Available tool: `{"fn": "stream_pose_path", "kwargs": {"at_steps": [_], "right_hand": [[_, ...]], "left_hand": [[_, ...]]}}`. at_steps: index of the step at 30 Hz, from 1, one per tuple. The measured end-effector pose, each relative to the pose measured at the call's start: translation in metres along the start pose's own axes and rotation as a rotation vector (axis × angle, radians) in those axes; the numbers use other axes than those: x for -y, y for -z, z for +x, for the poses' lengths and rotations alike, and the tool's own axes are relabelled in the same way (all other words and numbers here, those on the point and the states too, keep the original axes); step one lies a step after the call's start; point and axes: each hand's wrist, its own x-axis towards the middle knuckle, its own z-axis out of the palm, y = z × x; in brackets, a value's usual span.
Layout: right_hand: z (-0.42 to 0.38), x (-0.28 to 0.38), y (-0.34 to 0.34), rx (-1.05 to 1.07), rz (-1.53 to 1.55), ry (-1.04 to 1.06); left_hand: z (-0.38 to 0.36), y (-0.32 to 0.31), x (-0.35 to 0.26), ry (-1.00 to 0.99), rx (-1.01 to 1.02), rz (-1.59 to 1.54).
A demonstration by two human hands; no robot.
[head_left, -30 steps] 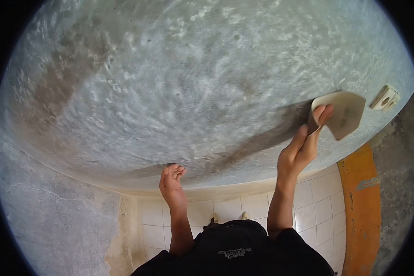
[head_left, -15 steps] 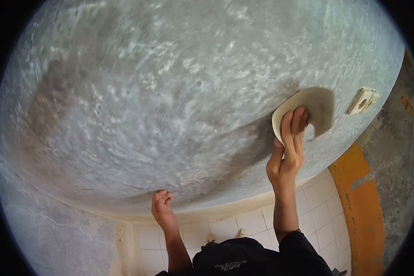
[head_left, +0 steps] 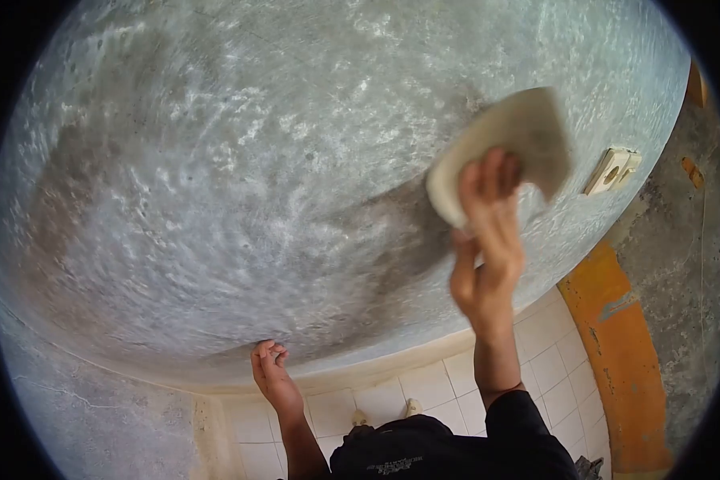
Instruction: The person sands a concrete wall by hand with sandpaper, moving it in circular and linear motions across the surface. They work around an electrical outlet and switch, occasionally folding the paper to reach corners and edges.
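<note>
My right hand (head_left: 492, 240) grips a curled beige sheet of sandpaper (head_left: 528, 120) against the grey, mottled wall (head_left: 256, 192). Its fingers lie over the lower part of the sheet, and motion blurs both the hand and the sheet. The sheet's upper and right edges fan out past the fingertips. Lower down and to the left, my left hand (head_left: 276, 376) has its fingers curled in, with no object showing in them. Its fingertips are close to the wall's lower part.
A white wall socket (head_left: 612, 170) is set in the wall, right of the sandpaper. White floor tiles (head_left: 376, 400) lie below, with my feet on them. At the right, an orange painted band (head_left: 616, 344) borders rough grey concrete (head_left: 680, 240).
My right hand has swept the sandpaper up and to the left across the wall. The left hand stays low by the wall, with its fingers still curled. The camera view has shifted slightly.
</note>
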Motion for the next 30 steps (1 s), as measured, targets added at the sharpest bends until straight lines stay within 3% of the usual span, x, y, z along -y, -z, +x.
{"fn": "stream_pose_path", "kwargs": {"at_steps": [2,5,8,9,12,20,21,30], "right_hand": [[0.002,0.006,-0.002,-0.026,0.053,-0.004],[0.013,0.001,-0.008,-0.319,0.095,-0.021],[0.012,0.013,-0.008,-0.322,-0.129,0.043],[0.014,0.008,-0.024,-0.443,-0.002,0.036],[0.018,0.008,-0.027,-0.410,0.170,0.011],[0.008,0.020,-0.023,-0.257,-0.113,0.148],[0.010,0.024,-0.022,-0.219,0.003,0.060],[-0.002,0.023,-0.023,-0.188,-0.038,0.094]], "left_hand": [[0.000,0.000,0.000,-0.008,0.006,-0.007],[0.001,0.002,0.001,0.018,0.001,-0.052],[0.000,0.000,0.001,0.036,-0.006,-0.073],[0.000,0.001,-0.001,0.033,-0.008,-0.072],[0.001,0.002,-0.002,0.048,-0.005,-0.081],[0.005,0.004,0.005,0.039,-0.024,-0.097],[0.003,0.006,0.005,0.044,-0.029,-0.095],[0.006,0.007,0.002,0.043,-0.030,-0.062]]}}
